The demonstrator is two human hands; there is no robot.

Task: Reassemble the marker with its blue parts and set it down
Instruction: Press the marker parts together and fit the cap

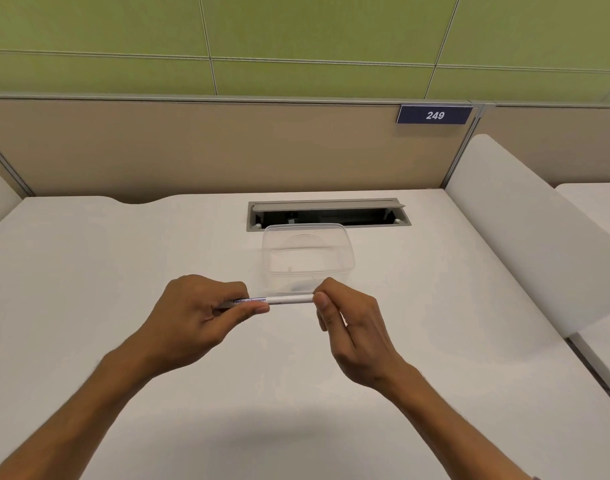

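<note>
Holding a white marker barrel [285,300] level between them, both hands sit a little below the centre of the frame, raised over a white tabletop [89,271]. The left hand [199,313] is curled around the barrel's left end, thumb lying along the near side and the other fingers wrapped over the top, so that end is hidden inside the grip. Blue lettering runs along the barrel just beside the left thumb. The right hand [348,320] pinches the barrel's right end with thumb and forefinger, its remaining fingers loosely folded toward the palm. What lies under those fingertips cannot be told, and no blue cap or plug shows clearly in either hand.

Just behind the hands, slightly right of centre, stands a clear plastic container [308,259], open at the top; the marker crosses in front of its near wall in the picture. Whether the barrel touches it cannot be told. A small dark smudge shows through the near wall low down, too faint to name. Farther back, a grey cable tray [327,204] is set into the tabletop with its lid lifted, dark inside.

Along the upper half of the frame runs a beige partition [192,150], and at its upper right hangs a dark blue plate [435,115] reading 249. Green wall panels [296,29] fill the top. At the right edge a white side divider [525,237] slants down toward the lower right. Both bare forearms enter from the bottom corners, and their soft shadow lies on the tabletop between them.
</note>
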